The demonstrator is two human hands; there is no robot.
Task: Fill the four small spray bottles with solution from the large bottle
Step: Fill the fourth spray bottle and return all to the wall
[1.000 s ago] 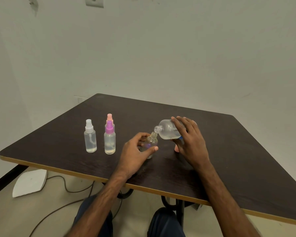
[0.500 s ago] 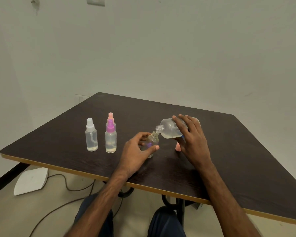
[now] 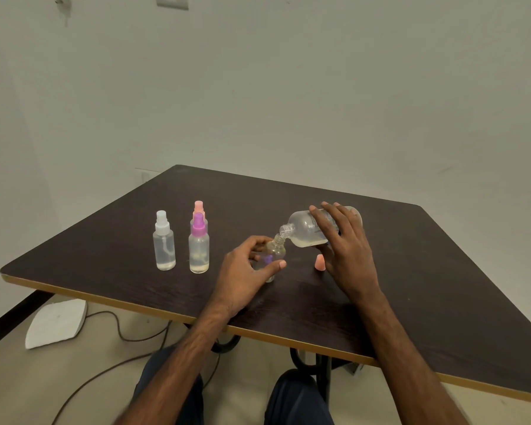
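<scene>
My right hand (image 3: 348, 256) holds the large clear bottle (image 3: 307, 230) tipped on its side, its open mouth touching the neck of a small uncapped spray bottle (image 3: 274, 251). My left hand (image 3: 247, 273) grips that small bottle upright on the dark table (image 3: 442, 296). Pale liquid lies along the large bottle's lower side. To the left stand three capped small bottles: a white-capped one (image 3: 164, 240), a purple-capped one (image 3: 199, 245) and an orange-capped one (image 3: 199, 210) behind it.
An orange cap (image 3: 319, 261) stands on the table beside my right hand. Below the table's near edge are my knees, a cable and a white flat object (image 3: 56, 322) on the floor. A wall stands behind the table.
The large bottle has tilted a little further, its base rising, with its mouth staying at the small bottle's neck. Both hands keep their grips.
</scene>
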